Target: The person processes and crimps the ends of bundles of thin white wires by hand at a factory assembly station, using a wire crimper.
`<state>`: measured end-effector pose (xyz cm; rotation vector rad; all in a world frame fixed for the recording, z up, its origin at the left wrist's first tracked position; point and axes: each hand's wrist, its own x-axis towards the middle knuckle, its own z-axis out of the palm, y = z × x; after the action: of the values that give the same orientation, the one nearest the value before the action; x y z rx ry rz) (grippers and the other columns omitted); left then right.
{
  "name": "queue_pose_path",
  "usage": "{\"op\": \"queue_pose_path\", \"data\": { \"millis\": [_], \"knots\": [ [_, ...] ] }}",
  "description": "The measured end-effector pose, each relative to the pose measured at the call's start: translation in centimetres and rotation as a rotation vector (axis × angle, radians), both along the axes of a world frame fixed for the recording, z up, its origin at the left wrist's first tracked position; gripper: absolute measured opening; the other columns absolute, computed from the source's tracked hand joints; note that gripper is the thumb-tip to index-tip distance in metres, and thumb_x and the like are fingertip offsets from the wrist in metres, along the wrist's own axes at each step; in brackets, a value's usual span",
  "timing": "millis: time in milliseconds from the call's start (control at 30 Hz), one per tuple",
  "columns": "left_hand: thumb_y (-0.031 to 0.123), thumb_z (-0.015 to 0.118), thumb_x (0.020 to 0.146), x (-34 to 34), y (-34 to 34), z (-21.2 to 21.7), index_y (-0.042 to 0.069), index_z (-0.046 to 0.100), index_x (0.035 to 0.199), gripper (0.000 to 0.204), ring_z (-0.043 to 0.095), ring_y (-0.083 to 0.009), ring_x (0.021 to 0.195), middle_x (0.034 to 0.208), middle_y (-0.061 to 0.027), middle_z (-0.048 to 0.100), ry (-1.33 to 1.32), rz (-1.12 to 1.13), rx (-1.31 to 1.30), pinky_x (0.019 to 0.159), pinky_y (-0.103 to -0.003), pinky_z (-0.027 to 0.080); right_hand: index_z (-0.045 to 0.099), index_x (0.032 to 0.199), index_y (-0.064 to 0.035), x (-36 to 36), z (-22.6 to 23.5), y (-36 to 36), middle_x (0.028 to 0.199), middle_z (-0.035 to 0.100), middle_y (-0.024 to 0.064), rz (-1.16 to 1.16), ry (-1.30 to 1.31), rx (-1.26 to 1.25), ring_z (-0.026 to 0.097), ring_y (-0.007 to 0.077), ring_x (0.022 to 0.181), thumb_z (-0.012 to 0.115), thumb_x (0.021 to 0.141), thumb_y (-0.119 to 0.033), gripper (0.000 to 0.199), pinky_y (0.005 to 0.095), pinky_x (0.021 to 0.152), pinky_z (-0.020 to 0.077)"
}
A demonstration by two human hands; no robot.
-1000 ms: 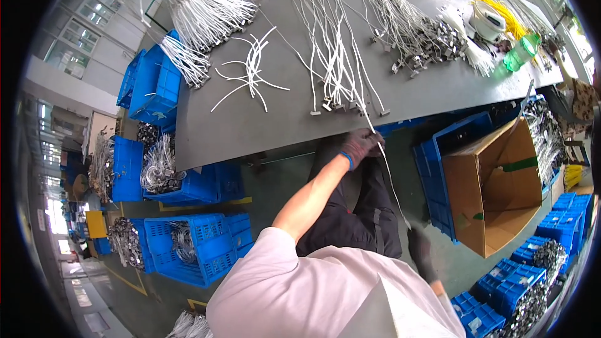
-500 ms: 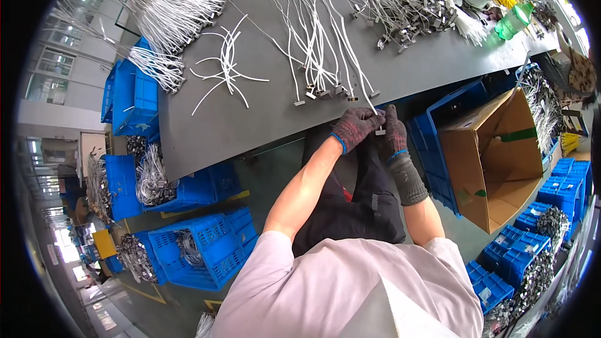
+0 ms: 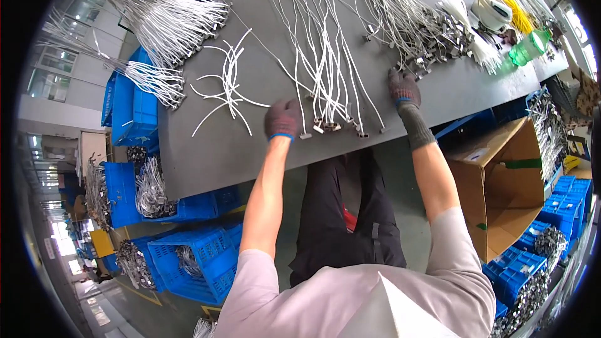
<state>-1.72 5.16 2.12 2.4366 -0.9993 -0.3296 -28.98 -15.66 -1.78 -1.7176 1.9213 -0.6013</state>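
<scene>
Fingers over table, crates beside.

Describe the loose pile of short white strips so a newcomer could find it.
On the large dark grey table, find the left hand in its dark knitted glove. Beyond it and to its left lies the loose pile of short white strips, criss-crossed, unlike the long connector-tipped white cables to its right.

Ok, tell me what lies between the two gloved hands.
In the head view, several white cables lie on the grey table between the left hand and the right hand.
</scene>
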Motion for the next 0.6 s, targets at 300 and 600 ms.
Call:
{"op": "queue_pose_path", "data": {
  "millis": [300,600],
  "knots": [
    [0.048,0.074,0.081,11.0,-0.2,-6.9,0.003,0.074,0.103,0.050,0.070,-0.0393,0.102,0.110,-0.0205,0.072,0.155,0.501,0.330,0.086,-0.046,0.057,0.068,0.105,-0.0034,-0.1,-3.1,-2.0,0.098,0.069,0.0242,-0.017,-0.163,0.022,0.067,0.0404,0.094,0.059,0.089,-0.033,0.035,0.0493,0.080,0.0532],
    [0.026,0.068,0.087,14.6,-2.6,-10.8,0.001,0.073,0.085,0.025,0.073,-0.0281,0.062,0.072,-0.0154,0.073,0.273,0.172,0.526,0.056,-0.039,0.059,0.066,0.104,-0.0047,-9.7,-1.7,4.2,0.109,0.066,0.0169,0.573,0.314,-0.478,0.065,0.0386,0.094,0.058,0.086,-0.009,0.019,0.0459,0.078,0.0542]
  ]
}}
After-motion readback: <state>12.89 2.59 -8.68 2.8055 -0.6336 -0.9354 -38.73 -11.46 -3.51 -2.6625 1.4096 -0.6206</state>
